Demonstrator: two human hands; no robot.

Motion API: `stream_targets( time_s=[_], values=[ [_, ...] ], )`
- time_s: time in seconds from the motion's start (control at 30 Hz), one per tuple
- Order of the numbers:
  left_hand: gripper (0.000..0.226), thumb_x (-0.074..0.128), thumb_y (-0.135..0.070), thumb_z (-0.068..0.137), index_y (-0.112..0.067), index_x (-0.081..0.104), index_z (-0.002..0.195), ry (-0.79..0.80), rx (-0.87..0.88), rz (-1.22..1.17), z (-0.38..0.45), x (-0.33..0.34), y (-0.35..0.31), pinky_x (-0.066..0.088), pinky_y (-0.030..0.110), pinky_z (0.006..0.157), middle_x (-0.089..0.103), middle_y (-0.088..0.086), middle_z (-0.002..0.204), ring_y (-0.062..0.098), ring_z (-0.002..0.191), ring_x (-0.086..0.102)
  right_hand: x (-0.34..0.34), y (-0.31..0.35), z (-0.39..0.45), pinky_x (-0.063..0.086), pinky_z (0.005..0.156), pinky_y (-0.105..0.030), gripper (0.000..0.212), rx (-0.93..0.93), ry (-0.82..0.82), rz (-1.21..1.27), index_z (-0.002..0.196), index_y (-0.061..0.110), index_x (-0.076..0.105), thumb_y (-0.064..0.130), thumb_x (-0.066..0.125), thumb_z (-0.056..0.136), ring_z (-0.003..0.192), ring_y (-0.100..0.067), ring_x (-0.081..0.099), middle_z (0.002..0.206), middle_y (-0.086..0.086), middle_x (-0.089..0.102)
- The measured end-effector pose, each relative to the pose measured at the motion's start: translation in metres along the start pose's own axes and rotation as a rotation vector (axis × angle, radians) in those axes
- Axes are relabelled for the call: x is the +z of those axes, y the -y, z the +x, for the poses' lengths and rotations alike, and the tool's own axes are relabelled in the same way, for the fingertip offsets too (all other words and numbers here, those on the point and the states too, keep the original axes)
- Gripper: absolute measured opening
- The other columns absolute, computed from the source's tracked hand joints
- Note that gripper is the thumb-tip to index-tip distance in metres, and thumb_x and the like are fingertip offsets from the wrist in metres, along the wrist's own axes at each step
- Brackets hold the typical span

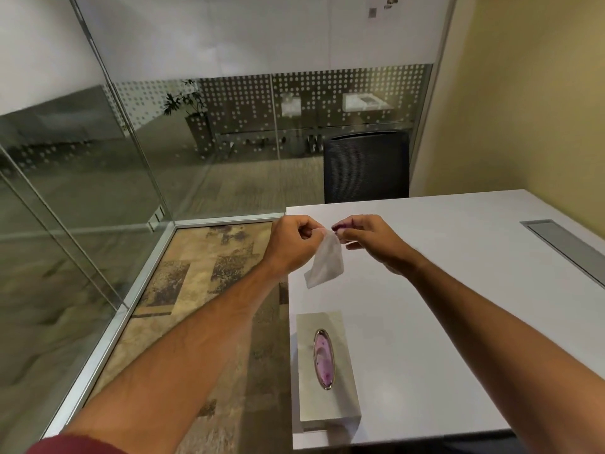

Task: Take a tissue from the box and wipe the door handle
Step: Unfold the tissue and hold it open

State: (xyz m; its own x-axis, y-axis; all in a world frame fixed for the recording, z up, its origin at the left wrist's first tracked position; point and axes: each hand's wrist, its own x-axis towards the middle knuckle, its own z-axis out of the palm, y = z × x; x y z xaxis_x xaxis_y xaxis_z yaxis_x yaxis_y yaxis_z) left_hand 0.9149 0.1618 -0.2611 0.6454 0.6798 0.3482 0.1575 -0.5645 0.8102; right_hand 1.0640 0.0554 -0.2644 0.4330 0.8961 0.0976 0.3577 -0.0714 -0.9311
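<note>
A white tissue (325, 262) hangs in the air above the white table (442, 290). My left hand (293, 242) pinches its top left corner. My right hand (363, 239) pinches the top right corner, fingers curled. The two hands are held close together over the table's left edge. Below them, near the table's front left corner, lies a pale rectangular tissue box (324, 368) with an oval metal-rimmed slot showing purple inside. No door handle is in view.
Glass partition walls (98, 178) with metal frames run along the left and back. A dark mesh office chair (366, 167) stands at the table's far side. A grey cable hatch (569, 247) is set in the table at right. Patterned carpet (203, 290) lies left.
</note>
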Motion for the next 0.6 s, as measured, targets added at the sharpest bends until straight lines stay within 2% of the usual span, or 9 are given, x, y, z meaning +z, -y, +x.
stream_targets(
  time_s=[0.2,0.3,0.4,0.43,0.5,0.57,0.6],
  values=[
    [0.01,0.065,-0.01,0.088,-0.009,0.075,0.087,0.006,0.012,0.009,0.003,-0.007,-0.002,0.046,0.009,0.054,0.069,-0.004,0.077,0.005,0.066,0.061,0.005,-0.004,-0.001,0.055,0.067,-0.013,0.018,-0.018,0.041,-0.096,0.104,0.016,0.07,0.023,0.072,0.087,0.087,-0.01,0.069,0.097,0.004,0.071],
    [0.009,0.065,-0.01,0.09,-0.011,0.073,0.087,-0.008,0.012,0.027,0.005,-0.012,0.0,0.048,0.01,0.054,0.068,-0.003,0.078,0.005,0.069,0.06,0.006,-0.005,0.0,0.054,0.066,-0.016,0.005,-0.027,-0.022,-0.107,0.092,0.017,0.071,0.021,0.069,0.089,0.083,-0.013,0.069,0.091,0.001,0.072],
    [0.008,0.066,-0.011,0.091,-0.01,0.074,0.089,0.043,0.033,0.095,0.008,-0.017,0.003,0.058,0.021,0.065,0.069,-0.001,0.079,0.013,0.073,0.065,0.003,-0.003,0.002,0.058,0.069,-0.023,0.011,0.003,-0.064,-0.084,0.085,0.017,0.068,0.017,0.061,0.093,0.086,-0.019,0.068,0.091,-0.004,0.071],
    [0.008,0.066,-0.012,0.092,-0.011,0.074,0.089,0.062,0.039,0.119,0.008,-0.018,0.005,0.059,0.025,0.067,0.068,-0.002,0.079,0.013,0.074,0.066,0.001,-0.002,0.003,0.058,0.071,-0.026,0.012,0.014,-0.057,-0.086,0.086,0.018,0.067,0.015,0.059,0.093,0.087,-0.02,0.068,0.092,-0.005,0.07],
    [0.009,0.066,-0.013,0.092,-0.013,0.073,0.087,0.056,0.051,0.149,0.008,-0.019,0.007,0.057,0.022,0.066,0.068,-0.003,0.078,0.011,0.073,0.065,-0.002,0.001,0.003,0.059,0.068,-0.023,0.014,0.022,-0.028,-0.092,0.089,0.02,0.067,0.011,0.057,0.094,0.088,-0.019,0.067,0.094,-0.003,0.069],
    [0.01,0.066,-0.013,0.092,-0.015,0.07,0.083,0.019,0.03,0.121,0.007,-0.02,0.01,0.058,0.023,0.065,0.068,-0.001,0.079,0.015,0.075,0.067,-0.003,0.001,0.003,0.057,0.064,-0.019,0.015,0.036,-0.015,-0.051,0.096,0.02,0.067,0.008,0.059,0.093,0.088,-0.017,0.067,0.095,0.0,0.069],
    [0.011,0.066,-0.012,0.092,-0.014,0.07,0.082,0.004,0.008,0.097,0.007,-0.021,0.011,0.061,0.027,0.065,0.068,0.001,0.078,0.02,0.076,0.069,-0.003,0.001,0.002,0.057,0.064,-0.019,0.015,0.05,-0.018,-0.019,0.1,0.018,0.067,0.007,0.06,0.093,0.088,-0.017,0.068,0.095,-0.001,0.069]
  ],
)
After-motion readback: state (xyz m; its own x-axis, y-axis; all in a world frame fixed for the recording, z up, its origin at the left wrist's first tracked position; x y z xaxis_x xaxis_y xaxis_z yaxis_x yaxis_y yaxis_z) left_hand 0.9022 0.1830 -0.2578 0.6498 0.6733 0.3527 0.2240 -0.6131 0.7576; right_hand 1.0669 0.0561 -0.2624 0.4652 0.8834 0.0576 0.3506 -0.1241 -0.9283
